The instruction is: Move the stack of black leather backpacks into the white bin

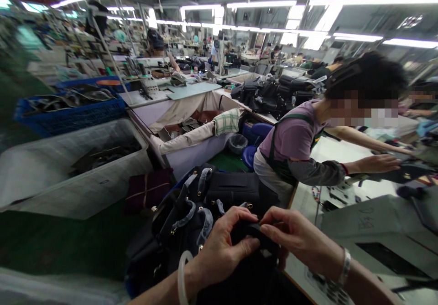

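Note:
Both hands meet low in the middle of the view over a black bag piece (255, 239). My left hand (224, 245) grips it from the left, thumb and fingers pinched on its dark edge. My right hand (296, 239) pinches the same piece from the right, fingertips touching the left hand's. A white bangle sits on my left wrist, a metal bracelet on my right. Just beyond my hands lies a heap of black bags (201, 209) with wrapped straps and gold fittings.
A co-worker in a purple top (294, 136) leans over the white worktable (337, 152) at right. A grey machine (376, 223) stands at the right. A clear bin (51, 173) and a blue crate (71, 113) sit at left. More black bags (273, 93) are piled farther back.

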`<state>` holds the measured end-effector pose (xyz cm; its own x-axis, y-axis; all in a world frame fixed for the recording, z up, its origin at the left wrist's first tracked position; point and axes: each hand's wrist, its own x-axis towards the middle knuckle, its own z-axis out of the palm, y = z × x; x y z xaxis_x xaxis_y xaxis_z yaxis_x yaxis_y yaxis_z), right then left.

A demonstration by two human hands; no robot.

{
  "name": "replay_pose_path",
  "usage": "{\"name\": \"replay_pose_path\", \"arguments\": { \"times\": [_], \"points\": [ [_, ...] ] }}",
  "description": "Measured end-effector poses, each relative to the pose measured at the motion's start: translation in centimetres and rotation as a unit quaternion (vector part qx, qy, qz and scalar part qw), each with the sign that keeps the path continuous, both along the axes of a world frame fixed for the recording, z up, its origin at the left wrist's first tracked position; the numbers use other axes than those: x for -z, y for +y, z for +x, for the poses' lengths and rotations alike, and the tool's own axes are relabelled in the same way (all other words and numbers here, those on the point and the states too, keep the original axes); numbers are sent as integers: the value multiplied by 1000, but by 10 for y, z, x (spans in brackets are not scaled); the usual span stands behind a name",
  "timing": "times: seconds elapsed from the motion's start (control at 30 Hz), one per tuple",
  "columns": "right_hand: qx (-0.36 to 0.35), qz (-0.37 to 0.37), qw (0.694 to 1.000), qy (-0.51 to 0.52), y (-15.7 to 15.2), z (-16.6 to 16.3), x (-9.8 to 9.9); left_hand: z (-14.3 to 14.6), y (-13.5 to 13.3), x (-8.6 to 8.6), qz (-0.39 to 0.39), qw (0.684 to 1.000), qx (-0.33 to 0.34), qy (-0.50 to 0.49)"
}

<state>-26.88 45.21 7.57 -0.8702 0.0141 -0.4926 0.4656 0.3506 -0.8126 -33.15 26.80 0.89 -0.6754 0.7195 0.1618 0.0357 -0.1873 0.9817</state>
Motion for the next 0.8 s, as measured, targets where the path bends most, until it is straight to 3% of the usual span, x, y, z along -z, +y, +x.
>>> {"name": "replay_pose_path", "arguments": {
  "times": [0.3, 0.4, 0.53, 0.63, 0.8],
  "points": [
    [-68, 29, 997, -11, 2, -5, -4, 6, 5, 4, -21, 999, 4, -34],
    [-99, 113, 988, 30, 0, -3, -3, 10, 6, 4, -20, 999, 11, -41],
    [-123, 240, 948, 169, -1, 3, 5, 8, 5, -1, -18, 999, 9, -37],
    [-128, 259, 937, 198, -1, 8, 9, -6, 4, -7, 7, 997, 61, -56],
    [-139, 238, 947, 167, -7, 17, 12, -27, 5, -7, -10, 970, 146, -196]
  ]
}}
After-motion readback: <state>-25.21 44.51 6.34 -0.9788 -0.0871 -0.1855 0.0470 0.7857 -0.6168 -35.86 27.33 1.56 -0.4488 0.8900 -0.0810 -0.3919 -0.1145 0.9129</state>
